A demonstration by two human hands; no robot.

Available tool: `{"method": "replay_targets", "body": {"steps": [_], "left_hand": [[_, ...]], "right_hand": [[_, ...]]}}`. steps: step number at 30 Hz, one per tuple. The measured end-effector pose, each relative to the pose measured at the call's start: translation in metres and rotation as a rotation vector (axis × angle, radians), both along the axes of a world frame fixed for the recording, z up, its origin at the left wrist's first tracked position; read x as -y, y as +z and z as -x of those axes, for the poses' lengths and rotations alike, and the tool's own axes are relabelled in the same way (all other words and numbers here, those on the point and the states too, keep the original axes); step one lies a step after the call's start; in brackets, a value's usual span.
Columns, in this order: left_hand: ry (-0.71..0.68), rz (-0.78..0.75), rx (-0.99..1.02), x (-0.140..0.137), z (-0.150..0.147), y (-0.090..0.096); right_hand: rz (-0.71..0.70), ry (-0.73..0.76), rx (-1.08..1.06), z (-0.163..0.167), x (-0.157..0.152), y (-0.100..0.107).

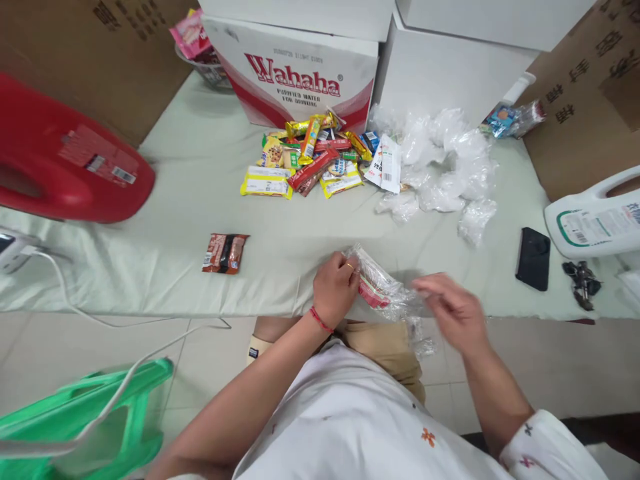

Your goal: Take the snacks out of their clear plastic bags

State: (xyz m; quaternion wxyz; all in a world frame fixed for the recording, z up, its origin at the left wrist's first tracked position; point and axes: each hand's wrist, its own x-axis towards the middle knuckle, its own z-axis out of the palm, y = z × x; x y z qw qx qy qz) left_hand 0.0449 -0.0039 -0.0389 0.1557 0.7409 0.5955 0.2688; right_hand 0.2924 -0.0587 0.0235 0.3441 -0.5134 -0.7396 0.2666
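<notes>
My left hand (pixel 336 287) is closed on the upper left end of a clear plastic bag (pixel 395 293), at the table's front edge. Inside the bag lies a red-and-white packaged item (pixel 373 292), its kind unclear. My right hand (pixel 454 313) is beside the bag's right end, smeared by motion; whether its fingers grip the plastic cannot be made out. Part of the crinkled plastic hangs over the edge above my lap. Left of my hands, a brown snack packet (pixel 225 253) lies alone on the pale green cloth (pixel 175 193).
Several wrapped snacks (pixel 315 157) are piled before a Wahaha carton (pixel 295 73). Crumpled clear bags (pixel 440 160) lie right of them. A red jug (pixel 70 153) stands left; a phone (pixel 533 259), keys (pixel 583 285) and a white bottle (pixel 595 220) are right. A cable (pixel 65 293) crosses the front edge.
</notes>
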Motion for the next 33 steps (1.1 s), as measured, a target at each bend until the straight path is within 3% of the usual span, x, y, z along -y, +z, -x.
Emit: {"method": "replay_targets", "body": {"steps": [1,3,6,10,14,16,18,20,22,28,31,33], "left_hand": [[0.006,0.0,0.006,0.0,-0.001,-0.001],[0.023,0.013,0.029,-0.001,-0.002,-0.003],[0.023,0.036,0.057,-0.003,-0.003,-0.003],[0.011,0.053,0.073,-0.002,-0.002,-0.002],[0.013,0.037,0.089,-0.001,-0.002,-0.005],[-0.002,0.005,0.122,-0.001,-0.002,-0.008],[-0.041,-0.034,0.161,-0.003,-0.002,-0.01],[-0.117,-0.049,0.205,-0.006,0.0,-0.01],[-0.193,-0.032,0.263,-0.011,0.004,-0.008],[-0.41,0.088,0.394,-0.013,0.027,0.004],[-0.369,0.001,0.32,-0.004,0.026,0.0],[-0.276,-0.058,0.284,0.003,0.02,-0.006]], "right_hand": [[-0.038,-0.161,0.051,-0.02,-0.001,-0.003],[-0.09,-0.262,0.248,-0.052,-0.004,-0.014],[-0.048,-0.019,0.437,-0.062,-0.007,-0.032],[-0.032,0.305,0.4,-0.027,-0.003,-0.041],[-0.162,0.487,0.181,0.005,-0.003,-0.027],[-0.105,0.586,0.097,0.015,-0.011,-0.014],[0.038,0.648,0.069,0.025,-0.027,-0.003],[0.168,0.628,0.058,0.038,-0.047,0.001],[0.242,0.518,0.04,0.052,-0.067,-0.004],[0.261,0.109,-0.061,0.078,-0.084,-0.037],[0.262,0.034,-0.039,0.075,-0.08,-0.039],[0.319,0.126,-0.059,0.066,-0.08,-0.033]]}}
